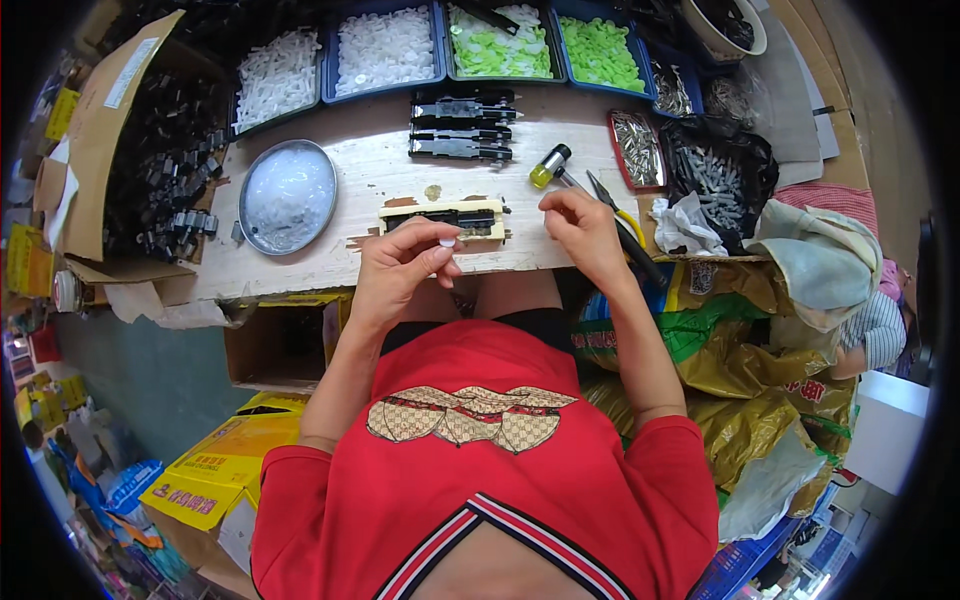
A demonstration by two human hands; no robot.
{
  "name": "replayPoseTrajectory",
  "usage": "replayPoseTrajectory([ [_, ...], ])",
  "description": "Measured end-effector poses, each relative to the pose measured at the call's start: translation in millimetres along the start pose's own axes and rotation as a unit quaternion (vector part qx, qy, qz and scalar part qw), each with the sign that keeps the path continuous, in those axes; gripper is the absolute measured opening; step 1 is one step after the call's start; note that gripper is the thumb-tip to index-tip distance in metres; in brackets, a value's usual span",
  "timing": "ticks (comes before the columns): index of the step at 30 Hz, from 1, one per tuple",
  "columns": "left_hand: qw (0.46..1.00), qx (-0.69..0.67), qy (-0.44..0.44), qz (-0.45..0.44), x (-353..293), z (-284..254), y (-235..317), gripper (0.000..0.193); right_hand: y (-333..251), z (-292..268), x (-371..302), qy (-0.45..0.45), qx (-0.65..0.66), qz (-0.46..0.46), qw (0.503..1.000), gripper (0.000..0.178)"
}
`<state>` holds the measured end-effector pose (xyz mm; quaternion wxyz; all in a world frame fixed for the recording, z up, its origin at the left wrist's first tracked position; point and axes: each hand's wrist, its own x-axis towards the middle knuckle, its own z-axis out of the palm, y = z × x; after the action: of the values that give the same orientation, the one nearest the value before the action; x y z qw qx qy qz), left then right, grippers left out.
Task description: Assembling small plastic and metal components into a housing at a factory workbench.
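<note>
My left hand (405, 268) is closed in a pinch at the near edge of the workbench, with a small white plastic piece (447, 241) between thumb and forefinger. Just behind it lies a cream-coloured holding block (492, 207) with a black part (470, 217) set in it. To the right of the block, my right hand (585, 235) hovers with its fingers curled together; whatever they hold, if anything, cannot be made out. Close by that hand are a hammer with a yellow and black head (549, 168) and pliers with yellow handles (632, 226).
Several black assemblies (462, 140) lie in a row behind the block. A round metal tray (243, 200) sits left, beside a cardboard box (88, 150) of black clips. Blue bins (440, 70) of white and green pieces line the back. Right are a red tray (660, 165) of metal pins and a black bag (758, 165).
</note>
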<state>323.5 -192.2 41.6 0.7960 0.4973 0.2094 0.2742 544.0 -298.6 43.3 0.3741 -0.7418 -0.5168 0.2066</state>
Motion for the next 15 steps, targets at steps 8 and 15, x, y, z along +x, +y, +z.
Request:
replayPoseTrajectory([
  [8, 0.997, -0.022, 0.002, -0.077, -2, 13, -11, 0.028, 2, 5, -16, -0.076, 0.332, 0.138, 0.93, 0.011],
  [15, 0.996, -0.033, 0.004, -0.083, -1, 23, -17, 0.038, -29, 18, -21, -0.098, 0.313, 0.011, 0.945, 0.008],
])
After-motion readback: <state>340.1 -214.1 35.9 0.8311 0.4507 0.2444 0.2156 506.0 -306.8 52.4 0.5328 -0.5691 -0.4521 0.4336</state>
